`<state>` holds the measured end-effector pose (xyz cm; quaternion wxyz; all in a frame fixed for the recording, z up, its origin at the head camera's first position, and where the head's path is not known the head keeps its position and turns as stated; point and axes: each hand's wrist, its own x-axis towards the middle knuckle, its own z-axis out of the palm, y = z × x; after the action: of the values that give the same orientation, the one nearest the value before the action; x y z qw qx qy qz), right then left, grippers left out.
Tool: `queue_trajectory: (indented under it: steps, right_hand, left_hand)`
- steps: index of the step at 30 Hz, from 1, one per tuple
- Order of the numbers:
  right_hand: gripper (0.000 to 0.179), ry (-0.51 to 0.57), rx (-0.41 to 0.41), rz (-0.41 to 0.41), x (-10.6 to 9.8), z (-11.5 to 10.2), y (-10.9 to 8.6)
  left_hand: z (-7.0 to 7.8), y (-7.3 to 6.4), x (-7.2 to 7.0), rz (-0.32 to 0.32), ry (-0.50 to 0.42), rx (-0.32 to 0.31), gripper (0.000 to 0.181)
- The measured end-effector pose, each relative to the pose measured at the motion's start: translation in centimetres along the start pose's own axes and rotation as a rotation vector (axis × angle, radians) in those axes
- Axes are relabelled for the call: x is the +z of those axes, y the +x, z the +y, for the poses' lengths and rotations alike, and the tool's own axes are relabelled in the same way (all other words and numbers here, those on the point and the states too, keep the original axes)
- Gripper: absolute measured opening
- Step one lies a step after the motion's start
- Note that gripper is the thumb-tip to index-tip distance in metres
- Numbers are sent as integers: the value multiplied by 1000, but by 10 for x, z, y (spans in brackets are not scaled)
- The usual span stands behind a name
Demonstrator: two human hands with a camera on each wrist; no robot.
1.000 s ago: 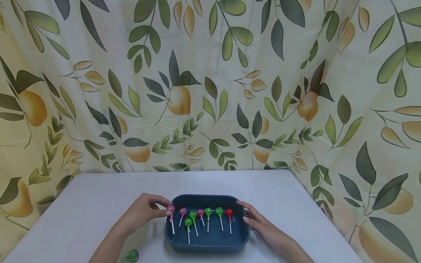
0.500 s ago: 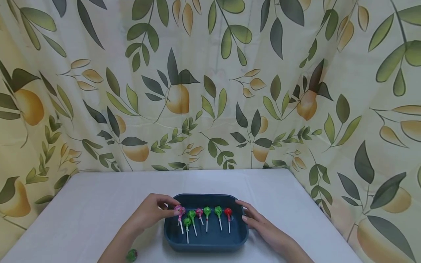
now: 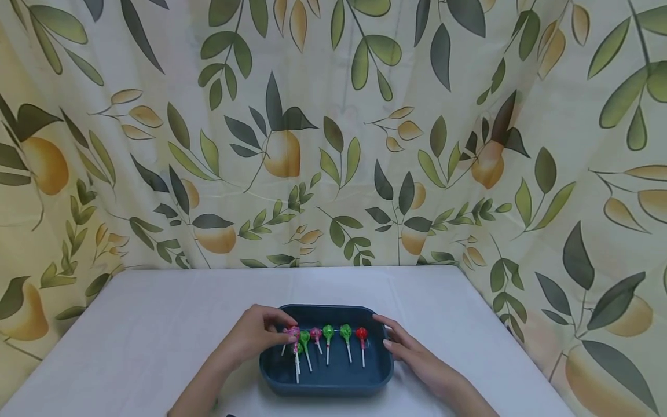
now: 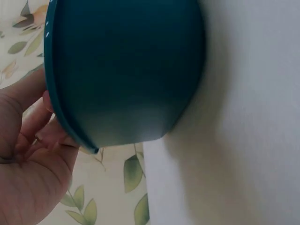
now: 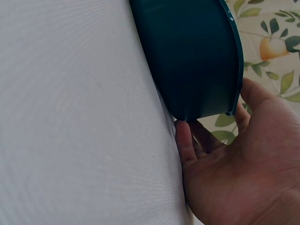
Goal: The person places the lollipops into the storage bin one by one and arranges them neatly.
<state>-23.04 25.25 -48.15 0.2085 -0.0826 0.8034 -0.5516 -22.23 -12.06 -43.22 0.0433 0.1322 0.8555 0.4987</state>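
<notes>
In the head view my left hand [image 3: 250, 336] pinches a pink-wrapped lollipop [image 3: 294, 335] over the left part of a dark blue tray [image 3: 333, 389]. Its white stick points down toward the near side. Another pink lollipop and a green one behind it are partly covered. Further right in the tray lie several more, among them a green lollipop [image 3: 327, 332] and a red lollipop [image 3: 362, 334]. My right hand [image 3: 417, 358] touches the tray's right end, fingers lying along the rim. In the left wrist view the tray wall [image 4: 126, 75] hides the lollipops.
The tray stands on a table [image 3: 182, 301] with a white cloth. Behind it hangs a curtain [image 3: 333, 174] printed with leaves and fruit. A small green bit [image 3: 215, 403] shows beside my left forearm.
My left hand has moved right with the pink lollipop, from the tray's left rim to farther inside. The green lollipop on the table is now nearly hidden. My right hand stays at the tray.
</notes>
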Motion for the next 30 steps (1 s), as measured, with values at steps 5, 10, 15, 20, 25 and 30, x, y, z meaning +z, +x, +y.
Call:
queue_trajectory:
  steps: [5,10,15,20,25,30]
  right_hand:
    - [56,7,7,5,1,-1,0]
    - [56,7,16,13,1,-1,0]
    - [55,13,14,7,1,-2,0]
    - [55,17,10,-2,1,-3,-1]
    - [55,17,8,-2,1,-3,-1]
    - [56,14,6,3,1,-2,0]
  left_hand:
    - [-2,7,9,-9,46,47,18]
    - [-4,12,19,-3,105,91,16]
    - [-3,15,27,-16,116,97,15]
    - [-1,17,33,-28,130,76,16]
    - [2,18,36,-36,171,75,16]
    - [6,16,39,-40,266,82,15]
